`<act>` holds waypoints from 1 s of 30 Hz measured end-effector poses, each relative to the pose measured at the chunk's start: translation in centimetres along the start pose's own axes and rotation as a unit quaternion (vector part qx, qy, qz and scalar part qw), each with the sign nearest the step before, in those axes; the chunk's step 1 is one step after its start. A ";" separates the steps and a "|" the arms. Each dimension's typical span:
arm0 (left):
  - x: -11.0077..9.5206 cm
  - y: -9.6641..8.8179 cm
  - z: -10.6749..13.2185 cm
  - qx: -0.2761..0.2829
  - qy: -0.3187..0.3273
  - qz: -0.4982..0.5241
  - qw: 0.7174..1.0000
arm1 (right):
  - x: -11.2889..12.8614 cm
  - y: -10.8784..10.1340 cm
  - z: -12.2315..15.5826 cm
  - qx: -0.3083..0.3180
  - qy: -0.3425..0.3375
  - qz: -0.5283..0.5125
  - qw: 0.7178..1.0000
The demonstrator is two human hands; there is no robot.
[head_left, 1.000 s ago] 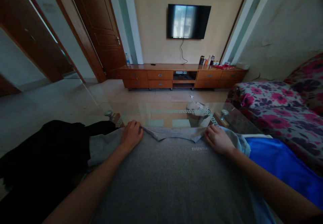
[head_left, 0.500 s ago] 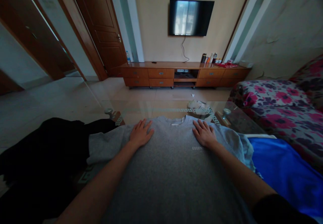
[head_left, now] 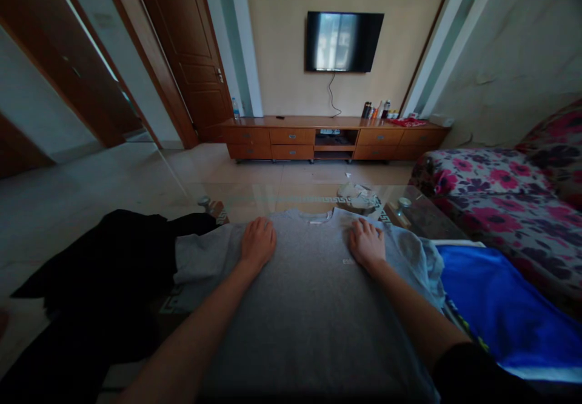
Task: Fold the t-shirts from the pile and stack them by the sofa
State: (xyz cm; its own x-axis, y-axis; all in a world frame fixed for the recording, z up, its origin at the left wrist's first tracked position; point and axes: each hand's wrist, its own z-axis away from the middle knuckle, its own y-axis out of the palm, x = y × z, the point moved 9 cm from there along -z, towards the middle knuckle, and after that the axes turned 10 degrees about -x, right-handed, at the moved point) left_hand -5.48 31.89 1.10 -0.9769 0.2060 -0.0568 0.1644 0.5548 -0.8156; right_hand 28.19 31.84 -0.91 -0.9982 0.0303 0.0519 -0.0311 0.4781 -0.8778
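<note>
A grey T-shirt (head_left: 309, 307) lies spread on the glass table, its neckline at the far side and small lettering on the chest. Near its left shoulder my left hand (head_left: 259, 241) has its fingers drawn together and curled into the cloth. My right hand (head_left: 367, 244) is likewise curled on the fabric at the other shoulder, right of the collar. Both sets of fingertips are partly hidden. The left sleeve lies out toward a pile of black clothing (head_left: 113, 270); the right sleeve is bunched beside a blue garment (head_left: 495, 301).
The glass table (head_left: 291, 190) has a patterned border, and a crumpled plastic bag (head_left: 357, 193) shows near its far edge. Beyond stand a wooden TV cabinet (head_left: 291, 137) with bottles and a wall-mounted television (head_left: 344, 42). A flower-covered sofa (head_left: 504, 201) is on the right.
My fingers were spread flat on the shirt; now they are curled and closer together on the cloth. The view has tilted slightly downward.
</note>
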 end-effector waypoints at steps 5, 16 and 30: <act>-0.1 -3.0 2.2 0.015 -0.071 0.007 0.997 | 1.4 -3.1 2.9 0.019 0.020 -0.018 0.999; 4.8 -13.8 10.7 -0.054 -0.299 -0.018 0.952 | 2.8 -10.4 11.6 0.075 0.063 -0.079 0.992; 18.1 -12.1 18.7 0.013 -0.537 0.009 0.843 | 1.0 -10.4 16.0 0.173 0.116 -0.092 0.974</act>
State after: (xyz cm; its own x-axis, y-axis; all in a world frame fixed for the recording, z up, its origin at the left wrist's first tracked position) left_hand -27.72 13.85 -0.82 -0.5369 -0.6429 -0.5463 0.1907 0.5383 -0.8209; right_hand 26.64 12.88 0.63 -0.9367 0.1892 0.2946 -0.2637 0.1720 -0.9491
